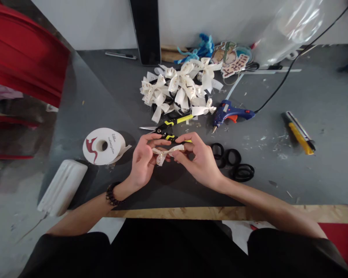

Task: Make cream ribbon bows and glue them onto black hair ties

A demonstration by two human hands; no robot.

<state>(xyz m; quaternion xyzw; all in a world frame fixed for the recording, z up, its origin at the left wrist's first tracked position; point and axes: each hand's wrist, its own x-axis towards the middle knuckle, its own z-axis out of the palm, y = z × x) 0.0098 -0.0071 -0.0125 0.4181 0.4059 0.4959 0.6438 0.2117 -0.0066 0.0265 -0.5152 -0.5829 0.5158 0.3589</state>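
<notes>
Between both hands is a small cream ribbon bow (161,157) with gold print, held over the near part of the table. My left hand (143,160) is closed on the bow's left side, and my right hand (198,160) pinches its right end between thumb and fingers. Just beyond the fingertips lie black and yellow snips (162,126), blades pointing left, partly hidden by my hands. A white ribbon spool (91,148) stands left of my left hand. Several black hair ties (233,157) lie right of my right hand.
Finished-looking bows (182,83) are heaped at the back. A blue glue gun (230,112) lies right of them, its black cord running to the upper right. Farther right is a yellow utility knife (300,133). A white box-like object (63,187) sits at the left edge.
</notes>
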